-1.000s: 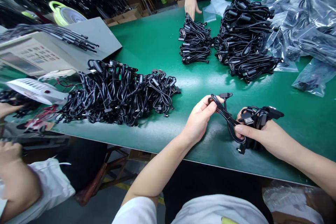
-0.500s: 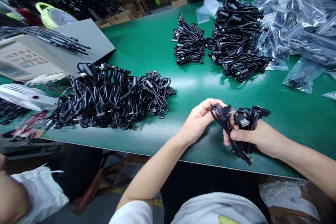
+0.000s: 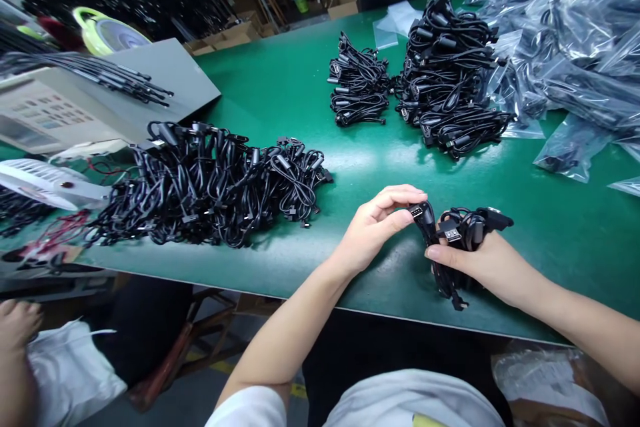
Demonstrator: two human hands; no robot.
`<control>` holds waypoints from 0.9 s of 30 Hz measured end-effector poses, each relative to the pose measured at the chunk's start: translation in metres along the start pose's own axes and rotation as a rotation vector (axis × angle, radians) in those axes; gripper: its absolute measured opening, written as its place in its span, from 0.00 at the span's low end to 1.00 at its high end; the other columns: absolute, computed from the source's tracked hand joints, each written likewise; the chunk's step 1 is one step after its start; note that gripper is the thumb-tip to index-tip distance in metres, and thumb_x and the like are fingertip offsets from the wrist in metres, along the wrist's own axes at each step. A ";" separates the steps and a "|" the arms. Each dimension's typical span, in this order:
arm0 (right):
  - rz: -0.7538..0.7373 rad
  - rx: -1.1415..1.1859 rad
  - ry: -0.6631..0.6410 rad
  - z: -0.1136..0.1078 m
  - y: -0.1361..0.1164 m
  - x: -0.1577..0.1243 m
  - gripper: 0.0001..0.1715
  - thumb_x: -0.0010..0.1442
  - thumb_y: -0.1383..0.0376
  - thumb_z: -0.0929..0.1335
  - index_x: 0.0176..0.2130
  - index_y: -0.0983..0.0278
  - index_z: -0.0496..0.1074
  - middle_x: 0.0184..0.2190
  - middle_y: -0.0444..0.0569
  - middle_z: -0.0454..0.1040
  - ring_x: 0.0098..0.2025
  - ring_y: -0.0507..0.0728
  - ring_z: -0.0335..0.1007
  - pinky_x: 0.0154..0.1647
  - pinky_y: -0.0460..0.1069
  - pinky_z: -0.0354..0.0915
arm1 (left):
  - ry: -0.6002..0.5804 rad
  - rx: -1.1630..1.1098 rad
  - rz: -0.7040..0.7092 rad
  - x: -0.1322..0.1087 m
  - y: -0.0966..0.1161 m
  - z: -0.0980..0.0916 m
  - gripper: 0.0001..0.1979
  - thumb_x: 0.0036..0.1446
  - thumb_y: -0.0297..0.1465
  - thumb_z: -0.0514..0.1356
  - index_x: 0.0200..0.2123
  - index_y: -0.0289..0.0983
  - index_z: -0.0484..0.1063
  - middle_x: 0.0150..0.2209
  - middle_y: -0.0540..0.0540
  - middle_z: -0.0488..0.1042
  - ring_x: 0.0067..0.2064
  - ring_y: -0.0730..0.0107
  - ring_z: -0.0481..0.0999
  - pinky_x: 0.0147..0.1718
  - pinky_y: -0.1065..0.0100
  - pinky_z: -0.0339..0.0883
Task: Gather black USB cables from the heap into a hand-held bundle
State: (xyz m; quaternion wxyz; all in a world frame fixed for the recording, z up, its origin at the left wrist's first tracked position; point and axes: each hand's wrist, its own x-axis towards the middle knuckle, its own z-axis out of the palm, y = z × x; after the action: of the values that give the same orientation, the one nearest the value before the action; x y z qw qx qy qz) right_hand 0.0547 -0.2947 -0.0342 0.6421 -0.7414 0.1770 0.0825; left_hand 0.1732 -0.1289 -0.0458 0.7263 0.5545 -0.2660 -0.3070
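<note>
My right hand grips several coiled black USB cables just above the green table, with a silver plug facing up. At the left side of this bundle, my left hand pinches the connector end of one cable between thumb and fingertips. That cable's coil runs down into the right hand's grip. Loose ends hang below the bundle. The right hand's fingers are mostly hidden behind the cables.
A long heap of black cables lies to the left on the green table. Two stacks of coiled cables, a smaller one and a larger one, lie ahead. Bagged cables fill the right. Another person's hand shows at lower left.
The connector end in my left hand has turned, so its open face now shows. The bundle in my right hand has shifted slightly left, and the other person's hand has moved into view.
</note>
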 end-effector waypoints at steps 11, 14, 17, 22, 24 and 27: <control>0.060 0.615 -0.010 -0.002 -0.003 0.009 0.16 0.50 0.63 0.80 0.37 0.64 0.78 0.34 0.47 0.81 0.36 0.56 0.79 0.38 0.48 0.74 | 0.010 -0.067 -0.090 -0.004 -0.003 0.009 0.26 0.56 0.35 0.68 0.57 0.44 0.68 0.57 0.43 0.71 0.53 0.65 0.73 0.52 0.65 0.69; -0.021 0.692 0.181 -0.012 -0.011 0.009 0.14 0.49 0.65 0.81 0.36 0.63 0.79 0.36 0.46 0.80 0.37 0.55 0.79 0.41 0.49 0.76 | -0.095 -0.004 -0.198 -0.009 -0.005 0.013 0.27 0.51 0.32 0.72 0.53 0.42 0.69 0.49 0.44 0.72 0.47 0.68 0.74 0.45 0.68 0.71; -0.067 0.700 0.325 -0.020 -0.014 0.011 0.14 0.48 0.64 0.81 0.35 0.63 0.79 0.36 0.45 0.79 0.37 0.54 0.77 0.38 0.47 0.76 | -0.205 0.077 -0.265 -0.013 -0.007 0.020 0.22 0.50 0.29 0.72 0.47 0.39 0.71 0.40 0.48 0.73 0.41 0.72 0.74 0.43 0.70 0.70; -0.058 0.725 0.428 -0.020 -0.013 0.014 0.15 0.45 0.65 0.81 0.32 0.65 0.77 0.29 0.44 0.76 0.30 0.52 0.73 0.29 0.47 0.76 | -0.205 0.045 -0.362 -0.014 -0.008 0.029 0.15 0.56 0.33 0.68 0.43 0.35 0.70 0.35 0.48 0.75 0.35 0.75 0.74 0.38 0.71 0.68; -0.056 0.727 0.429 -0.019 -0.013 0.014 0.13 0.47 0.67 0.81 0.32 0.66 0.77 0.30 0.45 0.76 0.30 0.52 0.73 0.28 0.47 0.76 | -0.206 -0.026 -0.400 -0.012 -0.007 0.030 0.14 0.57 0.33 0.67 0.43 0.35 0.70 0.34 0.48 0.75 0.33 0.75 0.75 0.36 0.71 0.69; -0.037 0.727 0.428 -0.019 -0.012 0.013 0.12 0.49 0.67 0.80 0.33 0.66 0.77 0.30 0.45 0.76 0.30 0.53 0.73 0.26 0.47 0.77 | -0.192 -0.075 -0.424 -0.012 -0.005 0.030 0.14 0.56 0.32 0.68 0.42 0.34 0.69 0.33 0.48 0.76 0.32 0.76 0.75 0.35 0.72 0.69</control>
State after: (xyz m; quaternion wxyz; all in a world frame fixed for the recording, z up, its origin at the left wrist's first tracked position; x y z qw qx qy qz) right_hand 0.0694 -0.3140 -0.0245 0.8120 -0.4699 0.3107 -0.1527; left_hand 0.1426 -0.1406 -0.0441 0.6370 0.5388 -0.2001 -0.5137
